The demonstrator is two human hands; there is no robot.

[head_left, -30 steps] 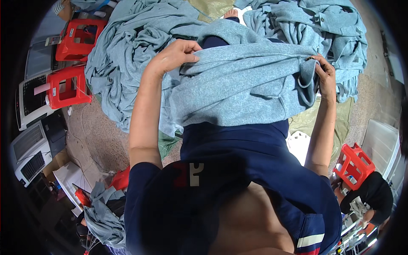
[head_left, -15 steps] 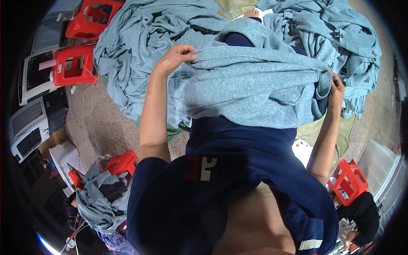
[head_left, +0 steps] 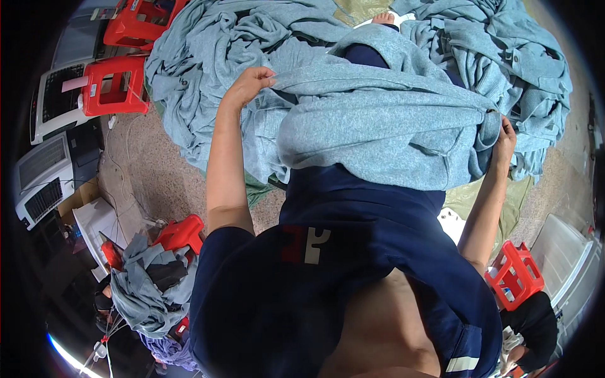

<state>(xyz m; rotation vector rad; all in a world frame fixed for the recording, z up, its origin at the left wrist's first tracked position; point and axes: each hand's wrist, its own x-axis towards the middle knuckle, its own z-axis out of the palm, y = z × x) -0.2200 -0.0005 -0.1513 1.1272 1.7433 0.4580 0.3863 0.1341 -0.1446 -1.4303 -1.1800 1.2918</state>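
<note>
A light blue-grey knit garment [head_left: 378, 135], perhaps a cardigan, lies across my lap with its upper edge drawn out sideways. My left hand [head_left: 250, 86] pinches one end of that edge between thumb and fingers. At the opposite end, my right hand [head_left: 505, 140] is closed on the fabric, close to a small dark button [head_left: 490, 111]. Folds of cloth partly hide the fingers of the right hand. Heaped around my legs are more knit garments of the same colour, one pile [head_left: 208, 88] to the left and another [head_left: 535, 107] to the right.
Red plastic stools [head_left: 115, 86] stand at the far left beside white boxy appliances [head_left: 44, 170]. Another red stool [head_left: 513, 275] is at the right, near a person in black [head_left: 532, 327]. Garments [head_left: 142, 290] are heaped at the lower left, by cables.
My left hand has moved slightly left, pulling the garment's edge tauter. My right hand keeps its hold, a little lower in the picture. The whole view has shifted slightly.
</note>
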